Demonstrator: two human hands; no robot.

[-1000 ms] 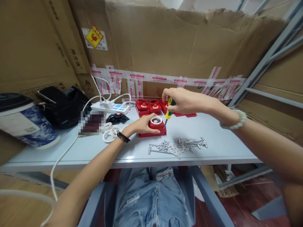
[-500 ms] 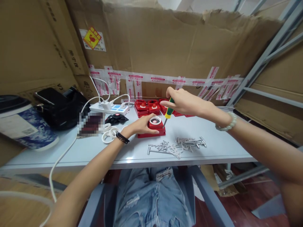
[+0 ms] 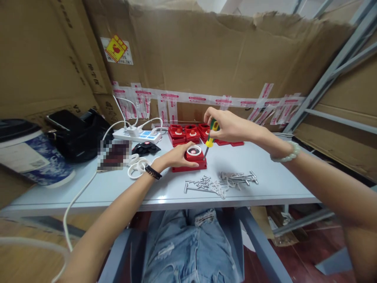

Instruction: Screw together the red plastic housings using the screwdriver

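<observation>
A red box with a round white-ringed button [image 3: 193,157] sits on the pale grey table [image 3: 265,188]. My left hand [image 3: 176,155] lies against its left side, fingers wrapped round it, holding it down. My right hand [image 3: 225,125] is closed on the yellow and green handle of a screwdriver [image 3: 209,139], held upright with its tip at the box's right corner. A pile of silver screws [image 3: 220,181] lies just in front of the box.
More red boxes [image 3: 188,133] stand in a row at the back by the cardboard wall. A white power strip [image 3: 137,135] with cables, a black bag [image 3: 78,135], a blue and white cup [image 3: 26,155] and white rings [image 3: 138,166] are on the left.
My right hand has shifted its fingers on the screwdriver handle, turning it in place. The left hand and the red box have stayed where they were.
</observation>
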